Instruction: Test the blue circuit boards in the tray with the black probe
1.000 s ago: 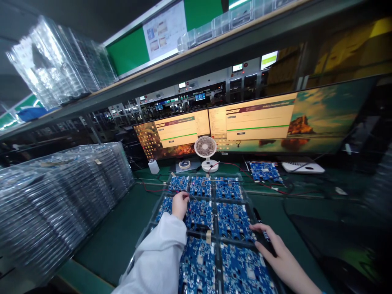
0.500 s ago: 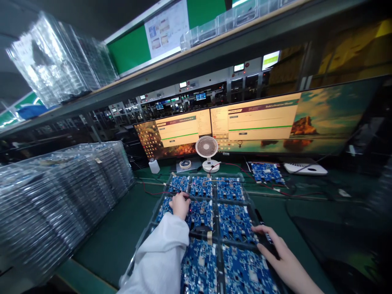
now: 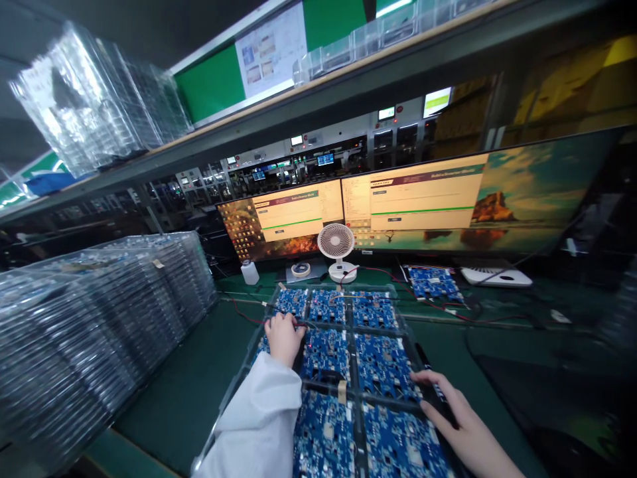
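Note:
A clear plastic tray holds several blue circuit boards in rows. My left hand is over the left column of the middle row, its fingers pinched on a thin red-and-black cable. The cable's end is hidden by the fingers. A small red light shows on the board just right of that hand. My right hand is at the tray's right edge, closed around a black marker pen, with thumb and fingertips at the boards' edge.
Tall stacks of clear trays stand at left. Behind the boards are a white fan, a white bottle, a tape roll and two monitors. Another circuit board and loose wires lie at back right. A shelf crosses overhead.
My left hand has shifted slightly left and turned, from the middle column's edge to the left column. My right hand stays nearly in place with the marker pen.

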The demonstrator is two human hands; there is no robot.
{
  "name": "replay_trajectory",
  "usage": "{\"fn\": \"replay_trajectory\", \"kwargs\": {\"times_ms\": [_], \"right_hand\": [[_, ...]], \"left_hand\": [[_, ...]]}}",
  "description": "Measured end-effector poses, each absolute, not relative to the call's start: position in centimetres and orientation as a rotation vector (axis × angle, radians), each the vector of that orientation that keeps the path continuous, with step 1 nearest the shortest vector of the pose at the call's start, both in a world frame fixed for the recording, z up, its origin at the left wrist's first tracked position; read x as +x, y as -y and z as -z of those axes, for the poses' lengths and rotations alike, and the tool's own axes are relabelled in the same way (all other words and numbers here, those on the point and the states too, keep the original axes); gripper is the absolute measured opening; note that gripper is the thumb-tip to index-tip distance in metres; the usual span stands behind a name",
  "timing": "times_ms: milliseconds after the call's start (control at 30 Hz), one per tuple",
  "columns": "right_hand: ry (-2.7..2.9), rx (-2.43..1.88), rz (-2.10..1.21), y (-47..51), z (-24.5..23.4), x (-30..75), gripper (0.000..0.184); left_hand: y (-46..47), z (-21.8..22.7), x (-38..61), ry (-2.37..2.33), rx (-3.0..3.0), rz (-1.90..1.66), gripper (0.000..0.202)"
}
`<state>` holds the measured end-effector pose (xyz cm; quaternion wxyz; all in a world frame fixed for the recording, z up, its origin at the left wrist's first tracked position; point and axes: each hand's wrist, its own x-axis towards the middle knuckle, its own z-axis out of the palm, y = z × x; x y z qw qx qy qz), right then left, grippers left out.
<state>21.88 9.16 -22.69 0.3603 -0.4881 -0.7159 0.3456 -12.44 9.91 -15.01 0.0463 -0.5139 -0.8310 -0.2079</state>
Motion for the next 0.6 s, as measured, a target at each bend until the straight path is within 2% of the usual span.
{"fn": "replay_trajectory", "kwargs": {"times_ms": [100, 367, 500, 600], "right_hand": [[1.853, -1.262, -0.898, -9.3, 23.1, 22.0, 0.046], [1.926, -1.253, -0.911, -9.6, 24.2, 22.6, 0.047], [1.9, -1.263, -0.869, -9.7, 24.6, 22.5, 0.049], [1.874, -1.23, -0.812, -9.7, 24.3, 22.2, 0.045]], "left_hand": [[-9.9, 14.8, -12.6, 2.539, -1.624, 0.692, 0.022], [-9.7, 15.1, -12.1, 2.567, -1.581, 0.711, 0.057], [-8.7, 13.0, -10.2, 2.479, -1.663, 0.741, 0.05], [-6.6, 10.1, -7.6, 2.425, -1.991, 0.741, 0.045]]}}
